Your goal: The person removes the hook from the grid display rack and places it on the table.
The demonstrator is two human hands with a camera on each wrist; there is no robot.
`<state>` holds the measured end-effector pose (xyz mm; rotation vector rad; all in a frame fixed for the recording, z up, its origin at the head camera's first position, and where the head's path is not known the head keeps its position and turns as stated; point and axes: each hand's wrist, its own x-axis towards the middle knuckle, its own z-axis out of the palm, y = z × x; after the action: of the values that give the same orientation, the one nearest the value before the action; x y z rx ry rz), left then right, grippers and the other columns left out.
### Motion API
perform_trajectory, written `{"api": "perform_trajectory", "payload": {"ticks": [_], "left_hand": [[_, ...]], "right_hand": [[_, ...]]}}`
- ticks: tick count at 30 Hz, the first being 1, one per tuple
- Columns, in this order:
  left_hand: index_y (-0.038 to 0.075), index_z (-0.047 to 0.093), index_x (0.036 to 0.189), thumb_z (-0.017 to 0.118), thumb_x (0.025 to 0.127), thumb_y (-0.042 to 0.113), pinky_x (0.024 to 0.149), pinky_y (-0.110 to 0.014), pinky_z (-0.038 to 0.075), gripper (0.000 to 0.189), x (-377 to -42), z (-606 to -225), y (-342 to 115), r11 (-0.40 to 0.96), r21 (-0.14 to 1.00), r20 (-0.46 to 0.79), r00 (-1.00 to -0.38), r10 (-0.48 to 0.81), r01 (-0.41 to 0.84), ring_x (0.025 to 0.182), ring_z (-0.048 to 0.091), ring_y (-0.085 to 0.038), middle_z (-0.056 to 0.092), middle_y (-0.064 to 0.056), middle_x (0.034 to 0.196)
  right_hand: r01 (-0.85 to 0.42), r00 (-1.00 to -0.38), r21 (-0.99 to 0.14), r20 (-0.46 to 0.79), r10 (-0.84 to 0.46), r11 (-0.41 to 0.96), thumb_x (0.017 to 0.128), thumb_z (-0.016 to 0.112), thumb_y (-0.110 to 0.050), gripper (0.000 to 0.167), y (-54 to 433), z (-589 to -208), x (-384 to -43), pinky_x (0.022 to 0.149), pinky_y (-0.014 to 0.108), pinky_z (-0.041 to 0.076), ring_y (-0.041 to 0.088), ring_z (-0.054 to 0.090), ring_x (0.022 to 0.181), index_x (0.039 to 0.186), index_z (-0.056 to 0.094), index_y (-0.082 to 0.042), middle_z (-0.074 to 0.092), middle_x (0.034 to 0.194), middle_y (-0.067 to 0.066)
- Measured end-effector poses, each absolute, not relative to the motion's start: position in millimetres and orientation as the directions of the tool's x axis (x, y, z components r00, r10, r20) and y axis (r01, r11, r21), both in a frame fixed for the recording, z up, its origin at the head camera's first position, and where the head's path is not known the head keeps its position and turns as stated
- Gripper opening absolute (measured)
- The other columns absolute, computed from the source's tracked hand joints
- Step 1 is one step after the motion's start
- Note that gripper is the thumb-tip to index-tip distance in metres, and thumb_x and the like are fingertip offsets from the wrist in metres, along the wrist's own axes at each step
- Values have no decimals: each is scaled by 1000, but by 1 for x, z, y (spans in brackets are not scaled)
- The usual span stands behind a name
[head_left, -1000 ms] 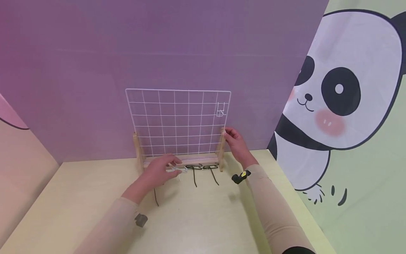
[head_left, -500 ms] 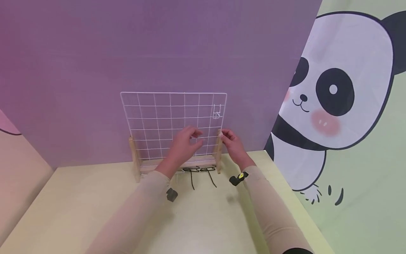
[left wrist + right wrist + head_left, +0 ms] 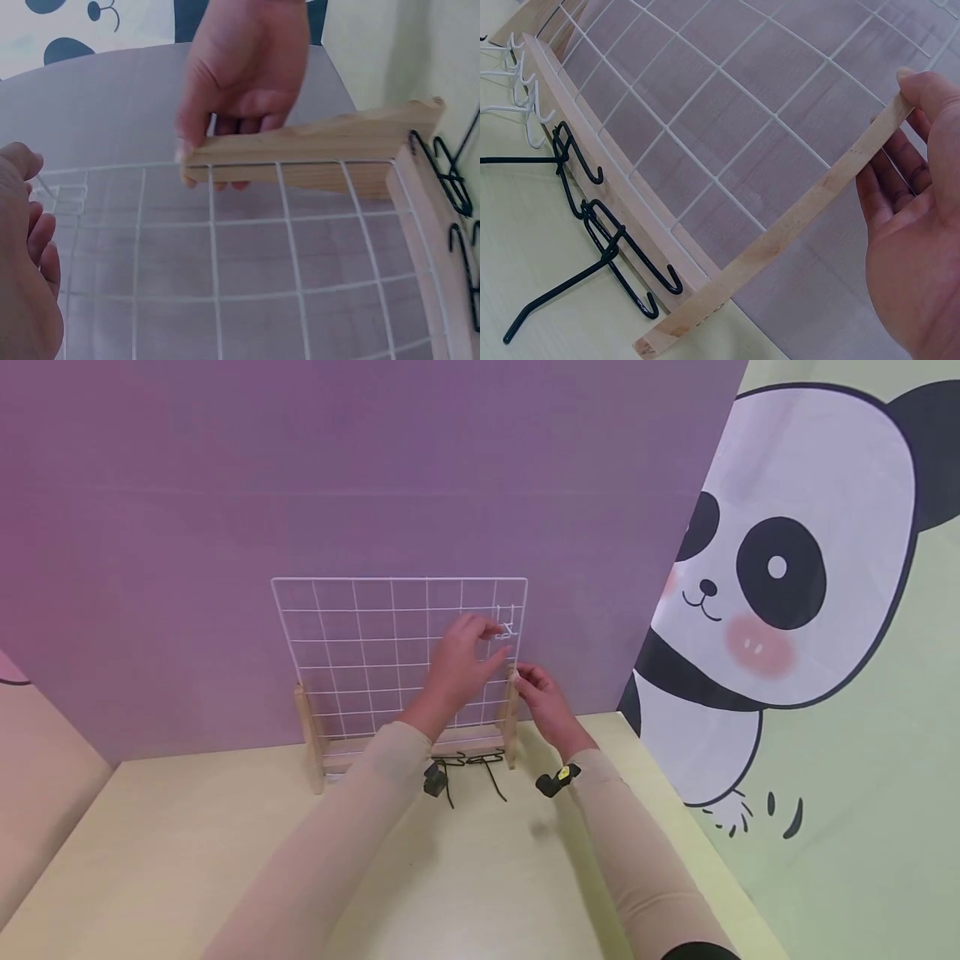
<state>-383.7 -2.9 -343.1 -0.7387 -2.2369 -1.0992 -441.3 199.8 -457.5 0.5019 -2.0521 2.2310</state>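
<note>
A white wire grid panel [image 3: 337, 579] stands upright in a wooden stand [image 3: 307, 718]. High on its right side hangs a white wire hook [image 3: 506, 633]. My left hand [image 3: 459, 664] is in front of the panel, thumb and fingers apart, fingertips right at that hook; the left wrist view shows this hook [image 3: 71, 199] just beyond the fingers. My right hand [image 3: 549, 703] grips the top of the stand's right upright [image 3: 810, 199], thumb on one side and fingers on the other, beside the panel's edge.
Two black wire hooks [image 3: 604, 259] lie on the table [image 3: 465, 877] against the stand's base bar. Farther left along the bar are several white hooks [image 3: 532, 109]. A purple wall [image 3: 225, 485] rises behind, with a panda-printed wall [image 3: 847, 777] to the right.
My left hand has moved up and right, from the hooks by the base to the white hook on the panel. The right hand keeps its grip; the head view has shifted slightly.
</note>
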Motion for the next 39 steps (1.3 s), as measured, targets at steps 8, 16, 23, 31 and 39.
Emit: {"api": "perform_trajectory", "payload": {"ticks": [8,16,23,31,39], "left_hand": [[6,74,124,81,103,17,104,-37,57,26,-388,-332,6,561,442,690,-665,286,700,117,67,-24,67,-6,124],[7,75,119,78,105,16,105,-38,57,17,-393,-328,8,577,426,691,-662,290,697,117,68,-24,69,-5,120],[7,79,112,78,105,17,99,-38,59,13,-393,-327,9,600,370,730,-622,285,709,110,68,-24,72,-5,113],[4,79,105,76,105,10,92,-38,62,6,-394,-325,8,627,166,828,-453,330,761,100,70,-26,75,-7,104],[4,80,104,79,103,9,95,-39,61,5,-394,-318,7,598,182,862,-419,285,781,102,71,-28,76,-9,104]], "right_hand": [[-256,-943,-962,271,-195,-98,115,57,-8,29,200,-457,-440,126,45,40,14,61,120,141,60,2,66,127,0],[-270,-941,-960,279,-192,-73,115,58,-12,32,200,-453,-440,127,45,40,15,61,124,144,60,2,66,132,3],[-251,-950,-965,261,-171,-76,115,60,-12,29,199,-454,-441,127,45,41,16,62,124,141,62,0,67,129,1],[-258,-948,-960,274,-163,-111,113,60,-9,27,199,-456,-443,123,41,44,13,63,117,138,63,1,68,120,-3],[-256,-948,-959,274,-163,-123,114,59,-8,31,199,-458,-443,119,37,45,12,62,116,141,60,6,67,122,0]]}}
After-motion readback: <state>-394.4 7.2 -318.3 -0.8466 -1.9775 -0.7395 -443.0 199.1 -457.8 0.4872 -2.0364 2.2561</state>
